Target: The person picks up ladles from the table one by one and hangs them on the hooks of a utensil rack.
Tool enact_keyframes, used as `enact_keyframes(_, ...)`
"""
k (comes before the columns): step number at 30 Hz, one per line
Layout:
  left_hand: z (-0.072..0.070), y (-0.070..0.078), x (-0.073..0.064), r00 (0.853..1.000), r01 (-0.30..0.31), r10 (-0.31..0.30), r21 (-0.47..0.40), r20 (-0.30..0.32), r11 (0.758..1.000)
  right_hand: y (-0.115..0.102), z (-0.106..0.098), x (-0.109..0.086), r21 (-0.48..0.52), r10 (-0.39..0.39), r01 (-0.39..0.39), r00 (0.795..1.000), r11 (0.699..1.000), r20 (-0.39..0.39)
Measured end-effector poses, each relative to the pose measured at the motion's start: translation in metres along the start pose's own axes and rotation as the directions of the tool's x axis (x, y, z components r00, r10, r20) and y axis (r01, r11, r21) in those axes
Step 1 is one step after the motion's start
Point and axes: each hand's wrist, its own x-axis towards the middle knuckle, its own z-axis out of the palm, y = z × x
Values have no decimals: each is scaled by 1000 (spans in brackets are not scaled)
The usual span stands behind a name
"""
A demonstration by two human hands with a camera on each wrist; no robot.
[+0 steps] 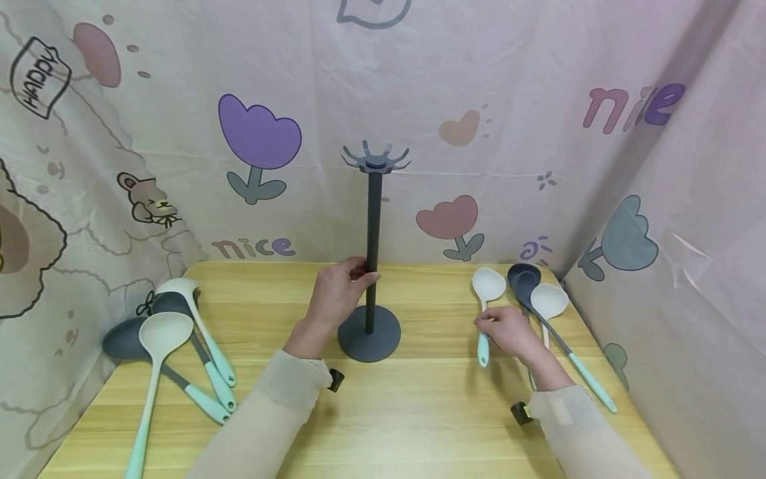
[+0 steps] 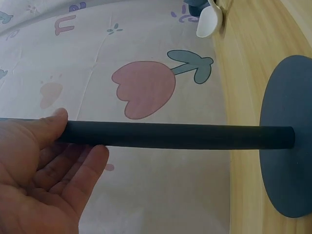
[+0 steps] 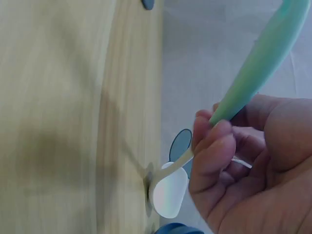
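Observation:
A dark grey utensil stand [image 1: 374, 219] stands upright, its round base [image 1: 369, 346] on the table and a ring of hooks [image 1: 376, 159] on top. My left hand [image 1: 338, 291] holds the pole around mid-height, thumb on one side and fingers on the other; the left wrist view shows this grip on the pole [image 2: 180, 135]. To the right, my right hand [image 1: 507, 330] pinches a white spoon [image 1: 489, 285] with a mint handle. In the right wrist view, its handle [image 3: 265, 61] rises above my fingertips, and the white bowl [image 3: 169, 195] is low, close to the table.
Beside my right hand lie a white ladle [image 1: 549, 301] and dark ladles [image 1: 524, 279] with mint handles. Several more white and dark utensils, including a white ladle [image 1: 165, 332], lie at the left of the wooden table [image 1: 431, 412]. A printed curtain [image 1: 335, 80] surrounds the table's back and sides.

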Motion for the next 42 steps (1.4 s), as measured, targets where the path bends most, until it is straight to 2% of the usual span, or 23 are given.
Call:
enact_keyframes(5,1,2,0,1000,-2,2,1,15,1000,-8,0,2,216,20,-21,1000,976,10)
enact_keyframes(13,8,11,-5,998,-60,60,1,1,998,-16,4,5,402,-31,35,999,915,-15)
enact_keyframes(16,10,13,-6,996,-83,84,23,-15,996,-20,4,5,384,-85,92,996,919,-34)
enact_keyframes(19,10,14,-5,996,-86,86,28,-25,996,-23,5,6,318,-135,154,988,935,-81)
enact_keyframes(24,9,14,-5,999,-46,45,21,4,999,-28,8,6,137,-186,215,962,967,-198)
enact_keyframes(26,9,15,-4,1000,-21,21,17,24,1000,-30,9,5,32,-225,241,941,970,-252)
enact_keyframes(28,8,16,-4,999,1,-2,15,44,1000,-31,9,6,-96,-290,274,905,957,-310)
enact_keyframes(31,4,18,-2,998,14,-14,7,58,1000,-30,9,9,-256,-418,340,823,905,-385)
enact_keyframes(34,0,22,1,999,0,1,-19,47,1000,-32,7,12,-351,-520,393,734,850,-436)
enact_keyframes(36,-3,25,4,999,-17,18,-40,29,999,-34,6,14,-376,-557,417,695,827,-455)
enact_keyframes(37,-4,26,5,999,-29,30,-48,21,998,-36,5,14,-385,-569,424,680,820,-463)
enact_keyframes(39,-5,28,6,999,-46,47,-62,11,997,-42,5,14,-391,-577,428,665,815,-475)
enact_keyframes(42,-5,28,7,998,-60,60,-70,1,996,-52,4,12,-378,-566,424,667,823,-485)
